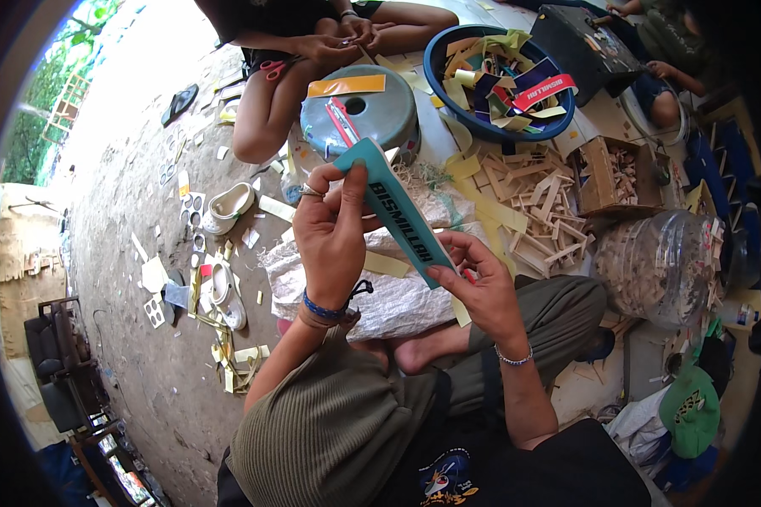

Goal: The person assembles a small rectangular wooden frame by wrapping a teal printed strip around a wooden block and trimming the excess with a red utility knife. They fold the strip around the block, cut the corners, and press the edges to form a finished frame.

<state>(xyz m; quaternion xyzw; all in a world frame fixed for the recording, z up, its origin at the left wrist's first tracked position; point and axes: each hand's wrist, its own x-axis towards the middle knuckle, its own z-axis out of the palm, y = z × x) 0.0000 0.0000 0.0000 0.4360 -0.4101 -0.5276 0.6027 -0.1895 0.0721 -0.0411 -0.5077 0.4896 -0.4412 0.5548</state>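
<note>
— Holding what?
— A teal paper strip [397, 211], pinched between both hands: left hand [331, 230] at its top, right hand [475, 286] at its lower end. Seems mid-fold; next wants steady fingers.
— Room?
— White sack [397, 296] beneath, wooden sticks [543, 207] right, blue basin [499, 80] beyond.

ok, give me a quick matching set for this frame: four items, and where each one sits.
Things:
1. teal strip
2. blue basin
3. clear plastic jar
4. grey round stool

Places:
A. far right, lying on its side, full of small wood pieces
B. held between left hand and right hand
C. top centre, holding coloured paper scraps
D. just beyond the teal strip, an orange strip on top

Pairs: 1-B, 2-C, 3-A, 4-D
</note>
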